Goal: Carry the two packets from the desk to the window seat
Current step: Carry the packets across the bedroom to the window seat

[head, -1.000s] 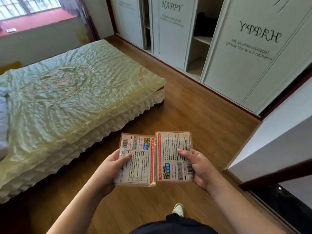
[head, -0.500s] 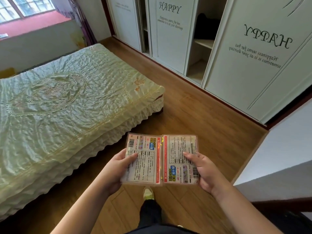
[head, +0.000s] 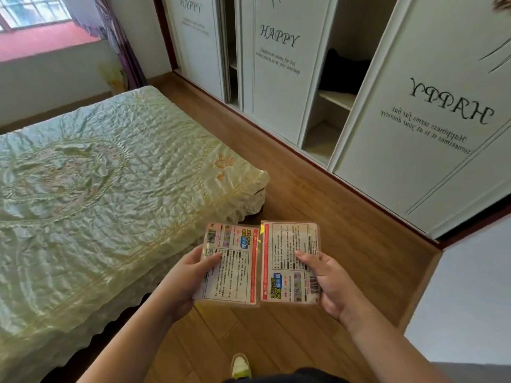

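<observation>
My left hand (head: 190, 275) pinches one packet (head: 229, 264), my right hand (head: 329, 283) the other packet (head: 290, 261); held only by thumb at their outer edges, either could slip floorward.

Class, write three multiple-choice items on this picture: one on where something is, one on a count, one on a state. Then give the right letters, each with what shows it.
1. Where is the bed relative to the person?
A. on their left
B. on their right
C. behind them

2. How many packets are held?
A. one
B. two
C. four

3. What state is the wardrobe in?
A. fully shut
B. partly open, shelves showing
C. doors taken off

Answers:
1 A: the bed fills the left side, beyond the left hand.
2 B: the left packet is in the left hand, and the right packet is in the right hand.
3 B: a gap between the sliding doors shows a shelf.
</observation>
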Available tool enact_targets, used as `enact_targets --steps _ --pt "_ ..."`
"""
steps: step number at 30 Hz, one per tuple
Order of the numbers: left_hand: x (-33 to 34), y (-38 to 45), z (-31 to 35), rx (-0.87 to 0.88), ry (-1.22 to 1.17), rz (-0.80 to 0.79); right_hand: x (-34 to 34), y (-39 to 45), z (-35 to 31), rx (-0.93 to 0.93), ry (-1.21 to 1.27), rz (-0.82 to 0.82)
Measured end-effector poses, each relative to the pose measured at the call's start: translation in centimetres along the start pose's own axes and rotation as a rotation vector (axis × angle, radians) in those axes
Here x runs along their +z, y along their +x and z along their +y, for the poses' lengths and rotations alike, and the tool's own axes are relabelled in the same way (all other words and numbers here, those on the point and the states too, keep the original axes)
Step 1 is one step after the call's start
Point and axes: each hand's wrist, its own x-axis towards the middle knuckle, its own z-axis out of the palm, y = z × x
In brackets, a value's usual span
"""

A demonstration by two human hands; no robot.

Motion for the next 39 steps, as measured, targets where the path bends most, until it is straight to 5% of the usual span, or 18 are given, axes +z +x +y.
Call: enact_targets --steps 9,25,39 --pt "1.9 9.9 5.9 -0.048 -0.021 -0.019 -2.2 8.0 -5.6 0.029 0.016 0.039" --pt "15.6 29.5 17.9 -0.080 0.018 0.026 -12.7 23.5 -23.2 0.022 0.017 0.054" --pt "16.3 43.8 25.5 -0.077 0.004 0.034 -13.3 37.6 -32.5 0.046 -0.050 0.095"
